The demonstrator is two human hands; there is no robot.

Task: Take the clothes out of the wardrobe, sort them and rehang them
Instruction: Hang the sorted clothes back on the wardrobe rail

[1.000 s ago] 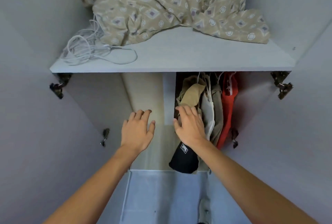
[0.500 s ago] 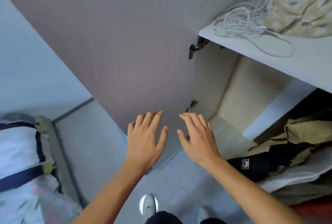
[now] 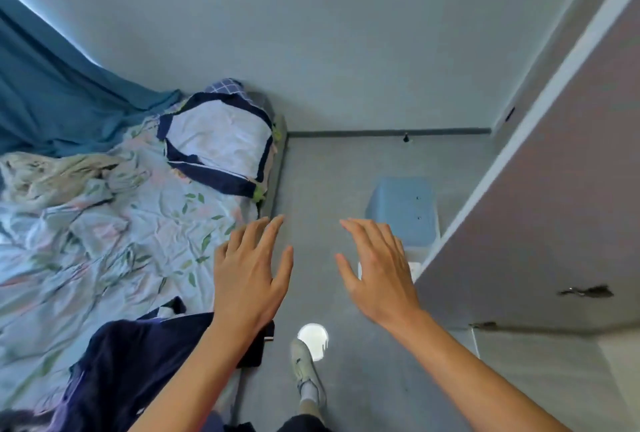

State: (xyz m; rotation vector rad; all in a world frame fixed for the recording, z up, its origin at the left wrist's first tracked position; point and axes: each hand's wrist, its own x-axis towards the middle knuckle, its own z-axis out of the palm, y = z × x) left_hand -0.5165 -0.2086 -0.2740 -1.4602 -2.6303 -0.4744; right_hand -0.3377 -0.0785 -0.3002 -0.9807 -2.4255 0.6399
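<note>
Turned from the wardrobe, left hand (image 3: 247, 279) and right hand (image 3: 379, 275) hover apart, empty, beside the bed (image 3: 104, 223); a garment (image 3: 138, 362) there risks slipping off.

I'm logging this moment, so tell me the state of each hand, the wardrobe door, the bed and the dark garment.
Left hand: open, empty.
Right hand: open, empty.
Wardrobe door: swung open.
Bed: unmade, sheets rumpled.
Dark garment: lying on the bed, unhung.
</note>
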